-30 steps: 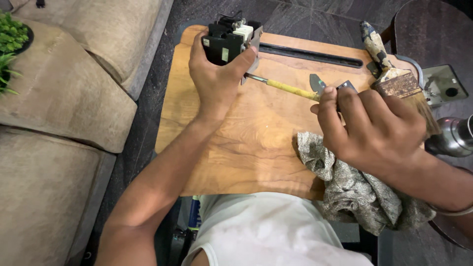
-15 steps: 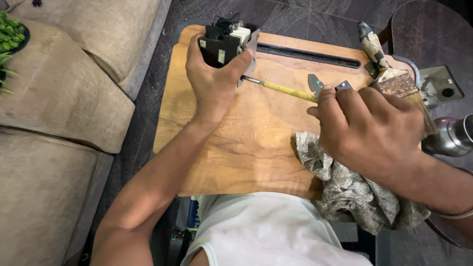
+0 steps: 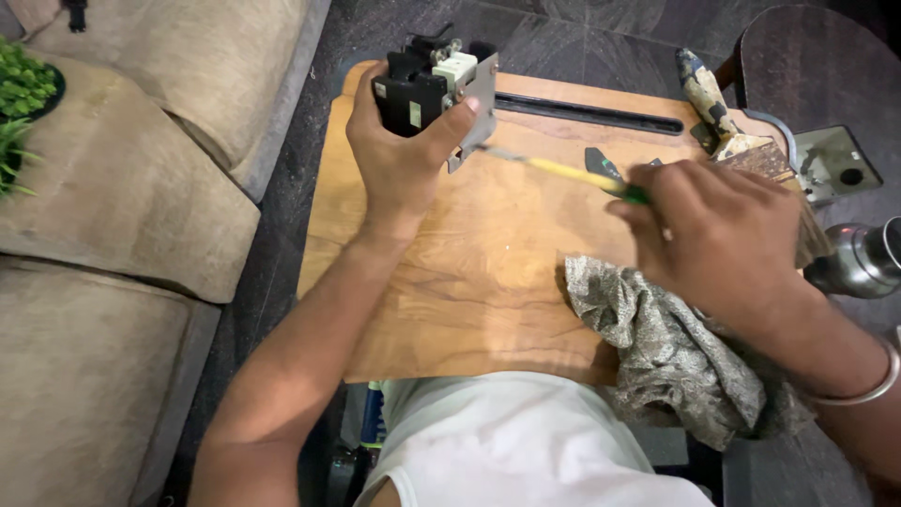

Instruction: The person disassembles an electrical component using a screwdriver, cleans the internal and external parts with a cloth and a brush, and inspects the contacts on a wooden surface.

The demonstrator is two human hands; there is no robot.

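Note:
My left hand (image 3: 402, 155) grips a black electrical switch unit (image 3: 434, 80) with a white toggle and a grey metal plate, held upright over the far left of the wooden lap table (image 3: 450, 282). My right hand (image 3: 718, 235) is closed around a screwdriver (image 3: 554, 169) with a yellow shaft and green handle. Its tip points left and sits at the lower edge of the unit's metal plate. The handle is mostly hidden in my fist.
A patterned grey cloth (image 3: 657, 347) lies on the table's right side under my right wrist. A worn paintbrush (image 3: 718, 117) and a small dark tool (image 3: 601, 161) lie at the far right, a dark slot (image 3: 587, 115) runs along the far edge. A steel vessel (image 3: 863, 263) stands right, beige sofa cushions (image 3: 113, 188) left.
My right hand has closed on the screwdriver and lifted it off the table, its tip still toward the switch unit. My left hand keeps the unit in place.

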